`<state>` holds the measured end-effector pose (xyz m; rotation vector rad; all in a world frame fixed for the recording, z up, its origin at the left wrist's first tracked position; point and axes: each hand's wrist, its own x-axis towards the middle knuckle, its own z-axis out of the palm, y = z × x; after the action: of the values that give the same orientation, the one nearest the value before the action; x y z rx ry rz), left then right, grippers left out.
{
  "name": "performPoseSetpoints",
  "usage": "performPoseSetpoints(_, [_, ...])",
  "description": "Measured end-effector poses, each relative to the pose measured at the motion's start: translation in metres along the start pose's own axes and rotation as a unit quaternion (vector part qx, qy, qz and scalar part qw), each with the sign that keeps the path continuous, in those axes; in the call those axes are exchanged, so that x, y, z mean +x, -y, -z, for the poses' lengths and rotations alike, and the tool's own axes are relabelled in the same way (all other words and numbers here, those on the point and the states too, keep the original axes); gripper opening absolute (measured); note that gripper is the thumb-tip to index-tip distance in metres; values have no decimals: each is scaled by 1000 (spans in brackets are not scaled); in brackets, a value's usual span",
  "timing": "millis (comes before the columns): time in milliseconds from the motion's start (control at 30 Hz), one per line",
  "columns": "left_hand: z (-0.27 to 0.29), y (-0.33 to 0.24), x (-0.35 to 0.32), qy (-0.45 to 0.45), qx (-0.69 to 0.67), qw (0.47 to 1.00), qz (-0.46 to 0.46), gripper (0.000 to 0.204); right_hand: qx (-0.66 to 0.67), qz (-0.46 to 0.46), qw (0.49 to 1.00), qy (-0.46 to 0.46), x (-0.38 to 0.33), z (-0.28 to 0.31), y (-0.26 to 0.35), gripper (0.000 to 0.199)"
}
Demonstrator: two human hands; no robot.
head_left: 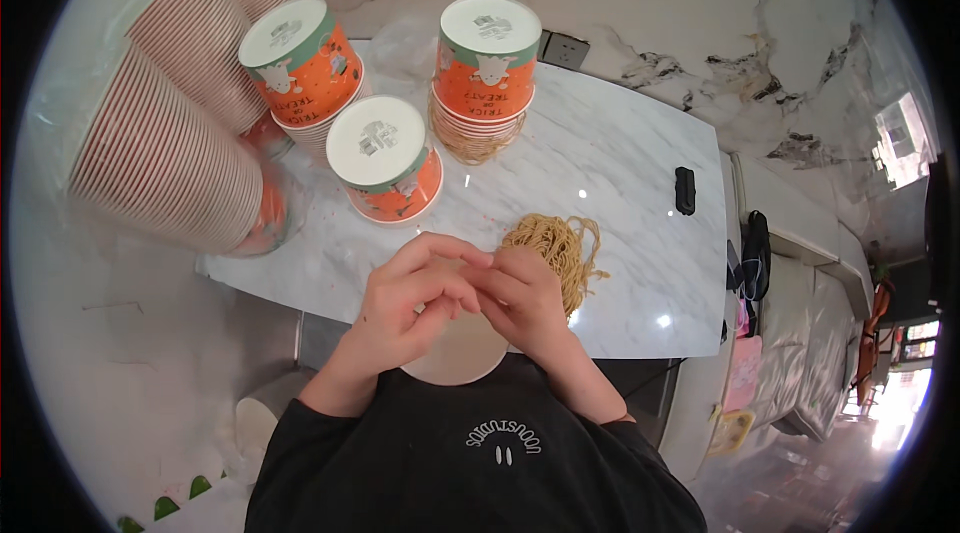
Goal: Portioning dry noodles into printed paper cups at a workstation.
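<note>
Rubber bands (556,245) lie heaped on the table (640,183) just beyond your left hand (415,295) and right hand (520,298), fingertips pinched together over a pale cup (455,358).

A shallow tan paper disc or bowl (455,358) sits low at the near edge of the marble counter, close against the person's chest; only its rounded lower rim shows, since both hands cover the rest. The left hand (415,298) curls over its left part, fingers bent inward, and the right hand (520,298) meets it from the right, fingertips of both touching above the disc. Whether the fingers pinch anything small between them cannot be told. Just beyond the right hand, touching its far side, lies a loose bundle of thin tan rubber bands (560,248), heaped flat on the counter with a few loops straggling right.
</note>
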<state>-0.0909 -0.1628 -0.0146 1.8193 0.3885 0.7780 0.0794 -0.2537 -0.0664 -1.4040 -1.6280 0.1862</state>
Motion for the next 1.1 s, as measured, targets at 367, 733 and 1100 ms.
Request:
performPoseSetpoints(367, [12,-13,-8,-29,-84,992,-88,28,100,-297,942,118,-1,24,-9,23])
performPoseSetpoints(733, [32,-43,94,-119,196,946,-229,42,-50,99,889,-444,138,106,-43,22])
performPoseSetpoints(1100, [20,64,117,-4,425,897,-118,33,-411,107,875,-234,184,9,-180,12])
